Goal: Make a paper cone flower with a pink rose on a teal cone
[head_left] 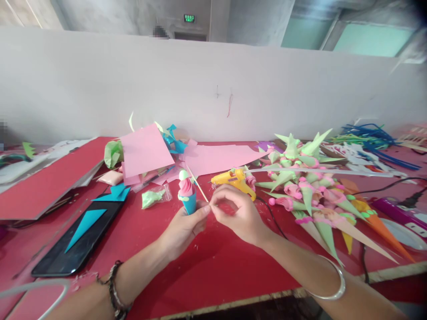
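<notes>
My left hand (187, 226) is closed around a small blue paper cone (189, 203) held upright over the table. Pink swirled filling (187, 187) rises from the cone, topped by a pale green ball (183, 174), with light green bits at its rim. A thin wooden stick (197, 184) slants up and left from between the two hands. My right hand (235, 211) pinches near the stick's lower end, its fingertips almost meeting my left thumb. Just beyond my right hand lies a yellow glue gun (230, 178) with a long clear glue stick (300, 170) behind it.
Finished-looking green and pink cones (307, 195) are heaped at right, beside a purple power strip (400, 215). Pink sheets (147, 149) and a bag of pale green clay (153, 198) lie behind. At left, a black tablet-like slab (83, 235) carries blue paper pieces (85, 226).
</notes>
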Action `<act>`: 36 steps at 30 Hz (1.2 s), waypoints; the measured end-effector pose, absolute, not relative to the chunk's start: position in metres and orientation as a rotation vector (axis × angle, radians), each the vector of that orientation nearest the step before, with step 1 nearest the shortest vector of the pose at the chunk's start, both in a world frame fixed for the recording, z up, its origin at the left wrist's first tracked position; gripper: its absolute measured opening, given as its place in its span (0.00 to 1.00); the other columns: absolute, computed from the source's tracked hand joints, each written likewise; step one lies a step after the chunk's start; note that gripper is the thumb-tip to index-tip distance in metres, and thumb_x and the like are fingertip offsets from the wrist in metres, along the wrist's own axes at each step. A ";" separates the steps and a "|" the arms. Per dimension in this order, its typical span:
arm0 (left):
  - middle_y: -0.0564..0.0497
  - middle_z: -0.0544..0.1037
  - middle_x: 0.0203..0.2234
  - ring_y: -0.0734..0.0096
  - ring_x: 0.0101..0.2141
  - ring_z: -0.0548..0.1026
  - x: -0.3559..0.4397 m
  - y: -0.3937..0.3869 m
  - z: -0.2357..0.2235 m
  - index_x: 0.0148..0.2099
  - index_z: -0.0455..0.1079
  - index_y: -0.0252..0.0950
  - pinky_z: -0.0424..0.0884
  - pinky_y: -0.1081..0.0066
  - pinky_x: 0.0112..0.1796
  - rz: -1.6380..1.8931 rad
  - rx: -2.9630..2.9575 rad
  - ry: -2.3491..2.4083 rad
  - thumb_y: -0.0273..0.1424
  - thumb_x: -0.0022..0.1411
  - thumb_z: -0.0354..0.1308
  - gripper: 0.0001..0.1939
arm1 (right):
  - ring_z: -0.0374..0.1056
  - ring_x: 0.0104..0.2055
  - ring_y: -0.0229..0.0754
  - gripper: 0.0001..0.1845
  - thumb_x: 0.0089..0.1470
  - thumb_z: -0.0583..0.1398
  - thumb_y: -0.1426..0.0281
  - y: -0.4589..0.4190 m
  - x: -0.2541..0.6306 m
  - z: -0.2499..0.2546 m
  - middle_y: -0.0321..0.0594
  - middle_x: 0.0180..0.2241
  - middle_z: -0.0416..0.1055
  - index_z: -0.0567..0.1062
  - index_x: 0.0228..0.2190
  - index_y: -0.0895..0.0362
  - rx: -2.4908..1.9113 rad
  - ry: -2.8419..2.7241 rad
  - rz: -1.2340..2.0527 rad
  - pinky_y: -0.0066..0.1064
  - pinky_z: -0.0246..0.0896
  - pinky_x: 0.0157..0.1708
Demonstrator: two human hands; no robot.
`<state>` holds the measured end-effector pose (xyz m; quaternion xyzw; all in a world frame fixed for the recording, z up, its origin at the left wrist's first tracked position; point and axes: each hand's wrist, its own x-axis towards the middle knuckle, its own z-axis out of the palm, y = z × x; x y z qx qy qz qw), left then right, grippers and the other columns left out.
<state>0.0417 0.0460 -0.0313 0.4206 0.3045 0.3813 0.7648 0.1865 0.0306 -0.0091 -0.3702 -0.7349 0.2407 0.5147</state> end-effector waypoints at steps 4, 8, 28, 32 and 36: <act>0.62 0.47 0.14 0.84 0.17 0.46 0.041 0.047 -0.030 0.28 0.61 0.34 0.47 0.79 0.19 0.832 0.831 0.622 0.34 0.49 0.60 0.11 | 0.65 0.32 0.35 0.03 0.47 0.56 0.75 0.031 0.188 -0.007 0.35 0.27 0.66 0.70 0.26 0.56 -0.867 -1.627 0.751 0.27 0.64 0.32; 0.62 0.47 0.14 0.85 0.16 0.47 0.040 0.048 -0.029 0.27 0.59 0.34 0.48 0.80 0.19 0.855 0.808 0.608 0.31 0.51 0.58 0.11 | 0.65 0.29 0.34 0.01 0.47 0.57 0.72 0.034 0.190 -0.008 0.35 0.26 0.68 0.70 0.26 0.56 -0.892 -1.497 0.847 0.26 0.65 0.30; 0.61 0.50 0.14 0.82 0.17 0.49 0.041 0.048 -0.029 0.25 0.59 0.34 0.47 0.76 0.20 0.931 1.122 0.810 0.39 0.50 0.57 0.14 | 0.64 0.30 0.36 0.04 0.49 0.56 0.76 0.031 0.187 -0.011 0.36 0.25 0.67 0.69 0.25 0.57 -0.953 -1.825 0.400 0.29 0.61 0.31; 0.60 0.52 0.14 0.81 0.18 0.49 0.042 0.048 -0.030 0.25 0.60 0.34 0.46 0.76 0.20 0.960 1.223 0.887 0.40 0.50 0.56 0.15 | 0.64 0.29 0.35 0.04 0.48 0.55 0.77 0.031 0.187 -0.010 0.36 0.25 0.67 0.68 0.25 0.57 -0.954 -1.842 0.341 0.28 0.61 0.30; 0.61 0.51 0.14 0.81 0.17 0.48 0.042 0.049 -0.031 0.26 0.60 0.34 0.46 0.75 0.20 0.939 1.183 0.883 0.40 0.52 0.54 0.14 | 0.65 0.30 0.35 0.03 0.49 0.55 0.75 0.031 0.191 -0.007 0.37 0.26 0.68 0.69 0.27 0.57 -0.981 -1.793 0.312 0.28 0.62 0.32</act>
